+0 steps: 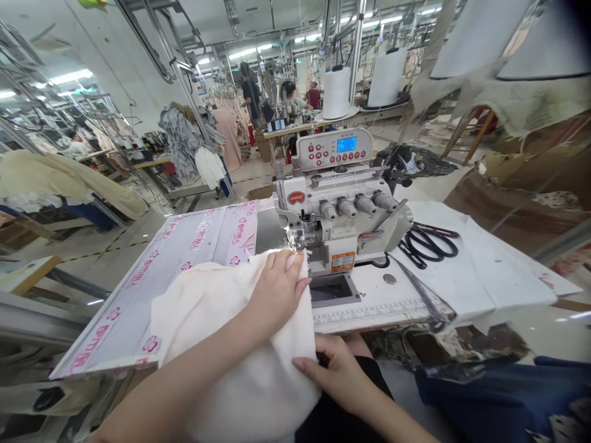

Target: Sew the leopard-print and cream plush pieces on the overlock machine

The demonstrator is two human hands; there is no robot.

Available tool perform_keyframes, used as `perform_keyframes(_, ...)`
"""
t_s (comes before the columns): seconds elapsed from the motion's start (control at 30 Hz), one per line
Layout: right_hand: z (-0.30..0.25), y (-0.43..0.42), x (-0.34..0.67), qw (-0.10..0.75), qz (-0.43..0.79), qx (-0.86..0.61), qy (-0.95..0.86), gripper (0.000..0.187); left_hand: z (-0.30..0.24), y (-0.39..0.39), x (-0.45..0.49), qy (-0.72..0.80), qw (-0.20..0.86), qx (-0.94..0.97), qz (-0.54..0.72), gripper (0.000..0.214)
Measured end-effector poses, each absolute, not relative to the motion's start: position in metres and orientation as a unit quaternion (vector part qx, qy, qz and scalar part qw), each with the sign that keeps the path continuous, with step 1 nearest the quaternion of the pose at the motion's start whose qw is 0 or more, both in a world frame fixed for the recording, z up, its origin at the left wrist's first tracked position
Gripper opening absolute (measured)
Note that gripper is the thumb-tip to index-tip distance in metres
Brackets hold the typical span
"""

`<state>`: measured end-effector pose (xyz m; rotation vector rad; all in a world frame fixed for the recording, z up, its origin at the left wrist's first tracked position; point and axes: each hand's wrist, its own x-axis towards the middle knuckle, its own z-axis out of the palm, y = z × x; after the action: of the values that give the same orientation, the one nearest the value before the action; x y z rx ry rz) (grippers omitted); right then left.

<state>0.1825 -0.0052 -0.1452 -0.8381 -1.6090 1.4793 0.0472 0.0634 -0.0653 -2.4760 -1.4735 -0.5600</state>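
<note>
**Cream fabric [240,351] gathered in both hands at an overlock machine [339,209].**
The left fingers [289,264] hold its upper edge just beside the presser foot [298,237]; the right fingers [307,364] grip the lower fold. Black-handled scissors [429,243] lie on the bench [373,295], well right of the fingers.

The overlock machine [339,215] sits on the desk [369,301], with scissors [436,232] to its right, cloth [235,363] before it, and thread cones [336,92] behind it.
</note>
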Motion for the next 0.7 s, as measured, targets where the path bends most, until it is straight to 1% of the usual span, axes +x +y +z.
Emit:
perform_keyframes(0.23,-0.143,0.001,0.187,0.38,0.587,-0.34,-0.628,0.018,-0.065,0.069,0.048,-0.498,0.119,-0.84,-0.177,0.04)
perform_keyframes(0.47,-0.144,0.004,0.191,0.367,0.568,-0.364,-0.641,0.022,-0.06,0.07,0.05,-0.506,0.12,-0.837,-0.172,0.04)
perform_keyframes(0.57,-0.142,0.003,0.194,0.37,0.55,-0.365,-0.654,0.027,-0.054,0.067,0.042,-0.497,0.079,-0.846,-0.175,0.038)
perform_keyframes(0.7,-0.13,0.0,0.204,0.359,0.542,-0.366,-0.666,0.029,-0.049,0.064,0.024,-0.484,-0.038,-0.834,-0.261,0.027)
